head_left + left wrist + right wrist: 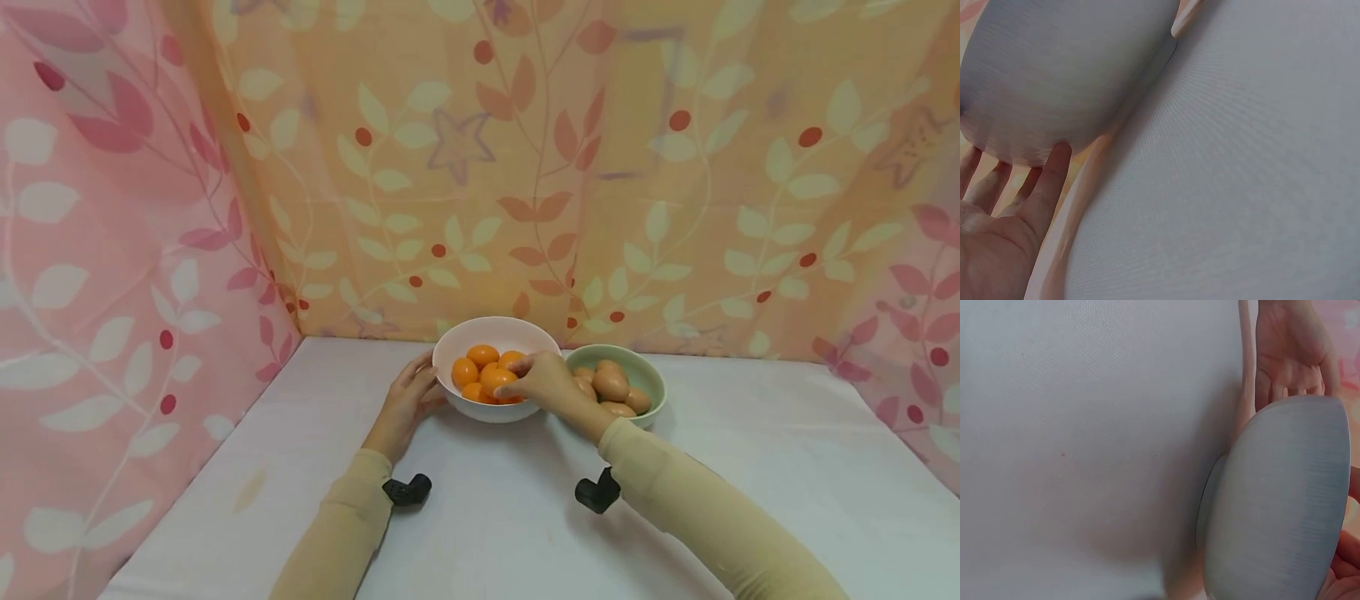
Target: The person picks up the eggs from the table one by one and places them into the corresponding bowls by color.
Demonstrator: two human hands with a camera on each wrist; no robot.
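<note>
Head view: white bowl (480, 333), green bowl (648, 371), unlabelled.

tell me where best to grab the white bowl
Probably by the white bowl at its bare outer wall, from the side as the left hand does: its walls curve smoothly with no handle, and orange eggs fill the inside.

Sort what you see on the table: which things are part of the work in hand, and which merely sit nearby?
In the work: white bowl, orange eggs, left hand against the bowl's side, right hand on the eggs.
Nearby only: green bowl, brown eggs, patterned curtain.
</note>
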